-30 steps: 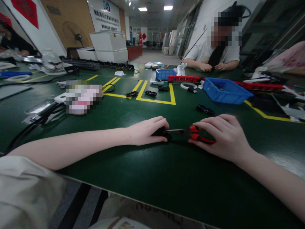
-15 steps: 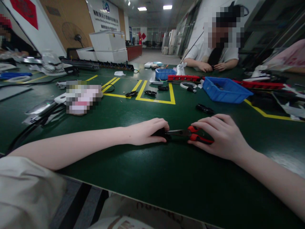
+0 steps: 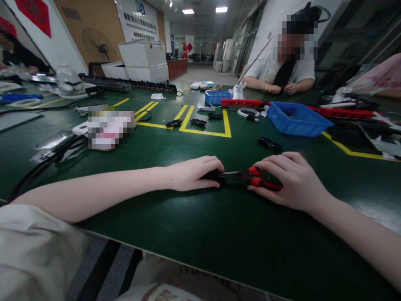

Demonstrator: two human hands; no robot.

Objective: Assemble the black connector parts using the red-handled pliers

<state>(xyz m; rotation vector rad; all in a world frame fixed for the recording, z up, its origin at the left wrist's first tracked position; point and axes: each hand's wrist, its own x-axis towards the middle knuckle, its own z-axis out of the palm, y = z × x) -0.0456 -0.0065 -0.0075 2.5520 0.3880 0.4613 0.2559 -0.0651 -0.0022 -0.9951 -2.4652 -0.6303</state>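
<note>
My left hand [image 3: 196, 173] is closed around a small black part [image 3: 211, 175], holding it just over the green table [image 3: 175, 234]; fingers hide most of the part, so its kind does not show. Red-handled pliers [image 3: 255, 176] are in my right hand [image 3: 288, 179], with fingers and thumb on the two grips. Their long narrow jaws point left and meet the black part at my left fingertips. Whether the jaws pinch it, I cannot tell. Another black part [image 3: 270, 143] lies beyond my right hand, and similar black pieces [image 3: 198, 122] rest by the yellow tape.
A blue bin [image 3: 299, 119] stands at the right, with a smaller blue bin [image 3: 217, 97] farther back. Red strips [image 3: 244, 103] run behind them. At the left lie a phone-like object [image 3: 111, 129] and black cables [image 3: 44, 169]. A co-worker [image 3: 282, 75] sits across the table.
Both hands, the black part and the pliers keep the same pose. The whole view has shifted only very slightly.
</note>
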